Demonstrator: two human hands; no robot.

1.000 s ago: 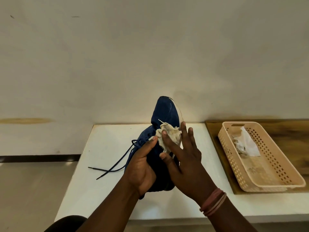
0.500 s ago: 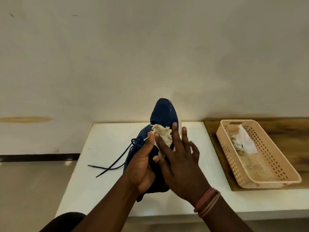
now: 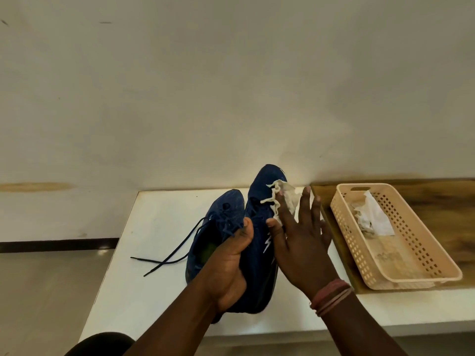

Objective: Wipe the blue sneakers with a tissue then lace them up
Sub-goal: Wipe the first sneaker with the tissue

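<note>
Our left hand [image 3: 228,268] gripped a blue sneaker [image 3: 259,242] held tilted at the frame's lower centre, while our right hand [image 3: 300,242], fingers straight, pressed a crumpled tissue [image 3: 281,199] against its side. A second sneaker [image 3: 221,219] lay just left on the white tabletop [image 3: 159,227], laces [image 3: 174,250] trailing. At right sat a beige basket [image 3: 416,258] holding used tissues [image 3: 370,217].

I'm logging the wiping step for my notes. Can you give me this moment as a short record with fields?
left hand: grips the held sneaker
right hand: straight fingers press the tissue against the held sneaker
second sneaker: on the white table, laces loose
basket: right of the shoes, holds used tissues
</note>
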